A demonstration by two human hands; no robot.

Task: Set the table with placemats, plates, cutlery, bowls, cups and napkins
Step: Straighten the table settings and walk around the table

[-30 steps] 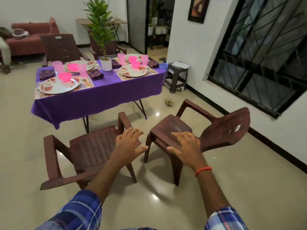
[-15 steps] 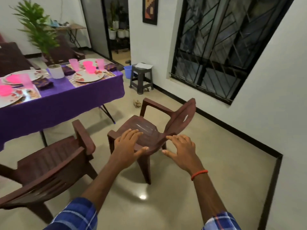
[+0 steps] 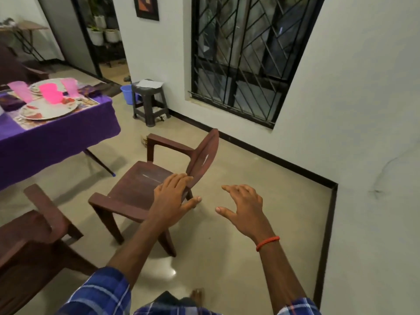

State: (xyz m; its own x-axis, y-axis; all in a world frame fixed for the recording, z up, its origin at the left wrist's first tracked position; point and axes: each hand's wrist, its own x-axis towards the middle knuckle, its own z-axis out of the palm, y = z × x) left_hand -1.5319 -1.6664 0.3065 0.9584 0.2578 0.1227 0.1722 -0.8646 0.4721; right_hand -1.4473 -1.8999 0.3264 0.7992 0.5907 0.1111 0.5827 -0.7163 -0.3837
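Head view: my left hand (image 3: 175, 196) hovers over the brown plastic chair (image 3: 136, 185) right of the purple table (image 3: 56, 137), and my right hand (image 3: 245, 210) is farther right. The 2 are spread and empty. The floral plate (image 3: 56, 111) sits at the table's near corner. It's likely breakable, so I'd grip its rim.

The counter (image 3: 13, 133) stands at the left edge, covered by a purple tablecloth (image 3: 68, 142) that hangs over its sides. At the near corner a patterned placemat (image 3: 89, 103) lies on the cloth. A floral plate (image 3: 38, 112) sits on it with a pink bowl (image 3: 51, 93) on top. A pink cup (image 3: 21, 90) stands left of the bowl and a second pink cup (image 3: 70, 86) to its right. Behind them lies a second plate (image 3: 42, 84). A folded dark napkin (image 3: 10, 103) lies left of the floral plate, and another napkin (image 3: 92, 90) lies by the far edge.
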